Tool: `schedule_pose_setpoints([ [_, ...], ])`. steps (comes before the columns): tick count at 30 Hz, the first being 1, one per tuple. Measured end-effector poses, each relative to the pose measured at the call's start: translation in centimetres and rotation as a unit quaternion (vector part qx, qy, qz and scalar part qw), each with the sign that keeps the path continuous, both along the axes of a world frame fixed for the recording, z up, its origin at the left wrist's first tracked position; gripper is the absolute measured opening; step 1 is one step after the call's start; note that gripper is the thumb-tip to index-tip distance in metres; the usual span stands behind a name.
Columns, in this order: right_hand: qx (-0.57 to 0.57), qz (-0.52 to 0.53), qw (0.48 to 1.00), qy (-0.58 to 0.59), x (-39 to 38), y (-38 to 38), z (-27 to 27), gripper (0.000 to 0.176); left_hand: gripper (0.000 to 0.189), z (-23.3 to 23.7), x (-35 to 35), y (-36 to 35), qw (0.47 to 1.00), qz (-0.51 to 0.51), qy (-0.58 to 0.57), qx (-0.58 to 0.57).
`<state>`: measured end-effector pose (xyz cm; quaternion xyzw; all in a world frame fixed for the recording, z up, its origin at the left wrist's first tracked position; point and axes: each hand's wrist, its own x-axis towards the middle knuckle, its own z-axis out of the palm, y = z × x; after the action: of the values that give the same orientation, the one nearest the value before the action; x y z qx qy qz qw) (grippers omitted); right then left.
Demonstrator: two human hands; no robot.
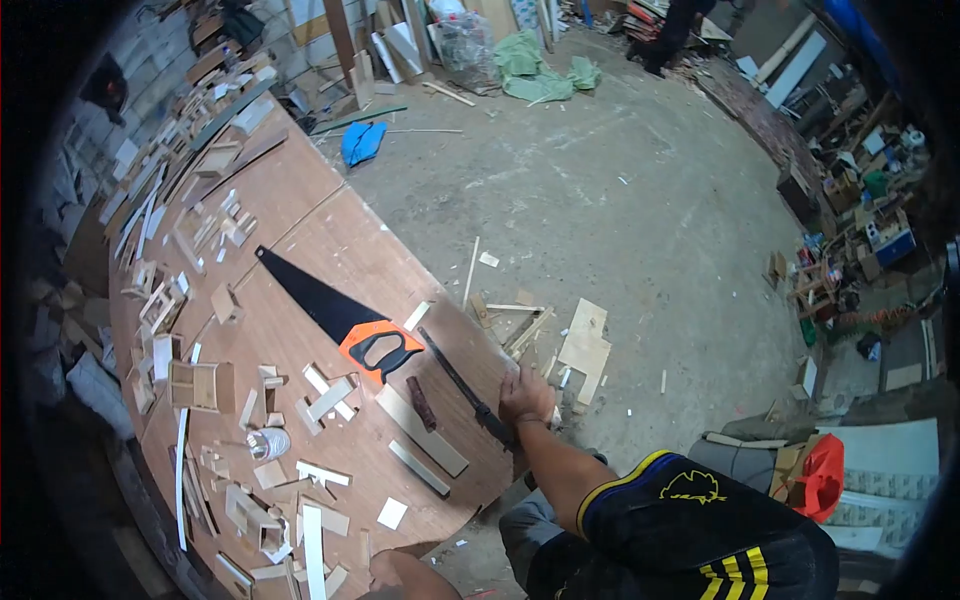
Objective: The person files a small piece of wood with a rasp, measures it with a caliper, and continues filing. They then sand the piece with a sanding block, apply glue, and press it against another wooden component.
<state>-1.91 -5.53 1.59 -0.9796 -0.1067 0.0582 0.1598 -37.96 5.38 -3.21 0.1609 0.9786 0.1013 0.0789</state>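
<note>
My right hand (527, 396) rests at the workbench (345, 225) edge, its fingers bent over the rim. Beside it lies a long, thin dark tool (455, 375), its thicker end close to my wrist. A handsaw (335, 315) with an orange and black handle lies flat further in. Between these sit a dark reddish-brown stick (421, 404) and a pale wooden board (422, 432). A narrower strip (419, 467) and a small white square (392, 513) are nearer me. Bare skin, seemingly my left arm, shows at the bottom edge; the left hand is out of sight.
Small wooden assemblies, an open box (200, 387) and a clear jar (268, 443) crowd the bench's left side. Offcuts (585, 345) lie on the concrete floor (620, 210) beyond the edge. A blue bag (362, 143) and green sacking (530, 68) lie further back.
</note>
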Motion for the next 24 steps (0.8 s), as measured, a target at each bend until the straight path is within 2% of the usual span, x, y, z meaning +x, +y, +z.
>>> schedule_pose_setpoints([
  [5,0.006,-0.023,0.999,0.026,0.0,0.3,1.1,0.036,0.04,0.8,-2.6,-1.3,0.999,0.046,0.001,-0.004],
  [8,0.0,-0.022,1.0,0.015,0.0,0.4,0.4,0.036,0.04,-4.1,-5.7,-1.3,0.994,0.08,0.077,0.021],
  [9,-0.003,-0.03,0.999,0.014,0.1,0.4,0.0,0.037,0.039,-2.7,-5.1,-1.9,0.984,-0.03,0.13,-0.114],
  [10,-0.008,-0.006,1.0,0.02,0.2,0.5,-0.1,0.037,0.038,-0.8,-3.9,-2.1,0.944,-0.136,0.171,-0.248],
  [11,-0.02,-0.022,1.0,0.009,0.1,0.6,-0.2,0.037,0.038,-1.6,-4.8,-3.0,0.944,-0.112,0.172,-0.258],
  [14,-0.03,-0.021,0.999,0.002,-0.3,0.7,0.5,0.037,0.038,-9.0,-8.2,-3.6,0.982,-0.069,0.146,-0.1],
  [15,-0.025,-0.031,0.999,-0.001,-0.5,1.0,0.7,0.037,0.037,-9.7,-9.1,-3.6,0.987,-0.057,0.141,-0.042],
  [16,-0.023,-0.015,1.0,0.002,-0.6,1.2,0.3,0.037,0.037,-7.5,-7.9,-3.2,0.988,-0.041,0.144,-0.041],
  [17,-0.023,-0.017,1.0,-0.013,-0.5,1.0,-0.2,0.036,0.037,-2.0,-4.2,-1.9,0.993,0.053,0.095,0.036],
  [18,-0.025,-0.028,0.999,-0.029,-0.5,0.8,-0.4,0.036,0.037,1.1,-2.0,-1.0,0.983,0.137,0.044,0.111],
  [19,-0.027,-0.029,0.999,-0.011,-0.4,0.8,-0.1,0.037,0.037,1.1,-2.2,-1.2,0.984,0.131,0.039,0.111],
  [21,-0.02,-0.044,0.999,0.002,-0.4,0.7,-1.4,0.038,0.038,0.1,-2.9,-1.7,0.997,0.02,0.061,-0.037],
  [22,-0.014,-0.054,0.998,0.016,0.0,0.3,-1.6,0.039,0.038,-0.9,-4.2,-1.9,0.98,-0.025,0.068,-0.188],
  [23,-0.03,-0.064,0.997,0.034,0.1,0.2,-1.3,0.04,0.038,-1.8,-4.4,-1.2,0.936,-0.077,0.087,-0.332],
  [24,-0.045,-0.076,0.995,0.054,0.2,0.4,-0.9,0.041,0.038,-2.0,-1.8,0.2,0.932,-0.125,0.086,-0.329],
])
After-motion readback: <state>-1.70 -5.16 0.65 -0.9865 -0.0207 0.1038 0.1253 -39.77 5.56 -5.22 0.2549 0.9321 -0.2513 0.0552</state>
